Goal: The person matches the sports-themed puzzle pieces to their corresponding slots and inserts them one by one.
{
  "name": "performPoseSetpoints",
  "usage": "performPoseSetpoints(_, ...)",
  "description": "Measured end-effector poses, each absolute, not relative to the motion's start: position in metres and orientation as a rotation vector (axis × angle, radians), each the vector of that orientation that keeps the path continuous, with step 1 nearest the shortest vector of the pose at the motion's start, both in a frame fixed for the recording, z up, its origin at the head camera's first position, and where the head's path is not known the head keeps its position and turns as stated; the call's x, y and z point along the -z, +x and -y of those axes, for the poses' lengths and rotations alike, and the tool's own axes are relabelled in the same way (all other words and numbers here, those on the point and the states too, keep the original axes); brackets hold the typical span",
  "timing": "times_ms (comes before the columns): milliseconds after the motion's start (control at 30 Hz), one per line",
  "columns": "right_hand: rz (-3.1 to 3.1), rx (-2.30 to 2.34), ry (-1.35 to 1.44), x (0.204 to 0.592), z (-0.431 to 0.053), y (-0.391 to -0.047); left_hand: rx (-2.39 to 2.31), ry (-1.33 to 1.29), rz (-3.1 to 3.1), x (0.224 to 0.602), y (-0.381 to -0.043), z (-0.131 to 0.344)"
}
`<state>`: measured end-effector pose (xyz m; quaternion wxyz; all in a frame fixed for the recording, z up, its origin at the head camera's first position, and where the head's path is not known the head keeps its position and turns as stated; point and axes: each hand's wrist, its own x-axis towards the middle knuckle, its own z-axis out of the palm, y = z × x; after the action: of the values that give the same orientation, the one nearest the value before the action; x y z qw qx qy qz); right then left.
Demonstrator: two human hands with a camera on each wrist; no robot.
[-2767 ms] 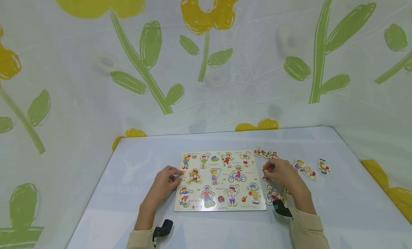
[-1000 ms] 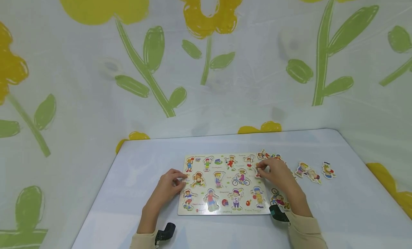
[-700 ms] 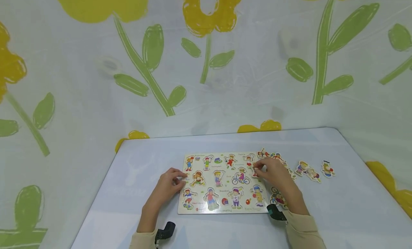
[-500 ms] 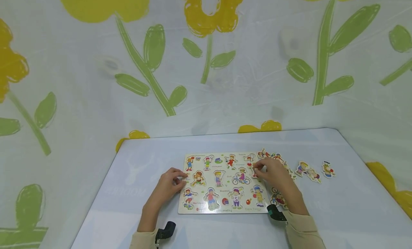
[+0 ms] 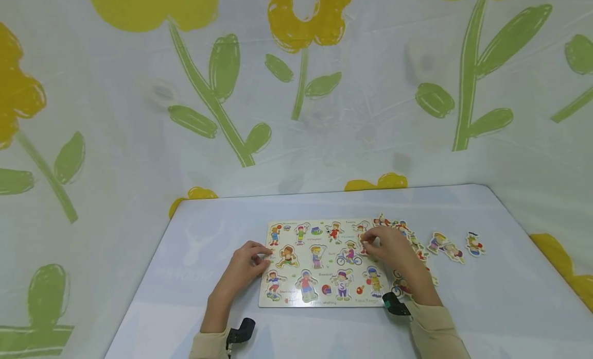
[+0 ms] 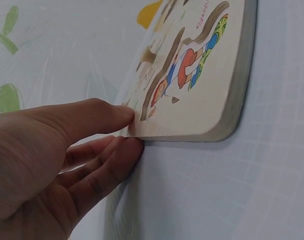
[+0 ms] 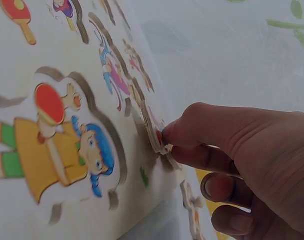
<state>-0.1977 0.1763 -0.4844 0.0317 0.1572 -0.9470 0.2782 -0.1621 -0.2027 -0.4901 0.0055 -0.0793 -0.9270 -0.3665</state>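
A wooden puzzle board (image 5: 302,269) with sports figures in cut-out recesses lies on the table. My left hand (image 5: 244,263) grips its left edge; in the left wrist view the thumb lies on the board's face (image 6: 212,107) and the fingers are at the edge below. My right hand (image 5: 391,248) is over the board's right side, pinching a small puzzle piece (image 7: 153,131) between thumb and index finger. That piece is tilted on edge close over the board, near the tennis recess (image 5: 361,229). Its picture is mostly hidden by the fingers.
Several loose puzzle pieces (image 5: 402,226) lie in a cluster along the board's right side, partly under my right forearm. Farther right are overlapping pieces (image 5: 446,247) and a single piece (image 5: 475,244). A flower-printed curtain (image 5: 370,117) stands behind the table (image 5: 222,215).
My right hand has moved left from beside the board to over its right side, carrying the puzzle piece. My left hand keeps its hold on the left edge. The head view has shifted slightly.
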Motion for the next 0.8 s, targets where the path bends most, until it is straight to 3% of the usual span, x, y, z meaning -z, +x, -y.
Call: performPoseSetpoints(800,2.907,-0.821,0.584,0.489,-0.138,-0.204,1.129,-0.202,2.928,0.492,-0.164,0.202)
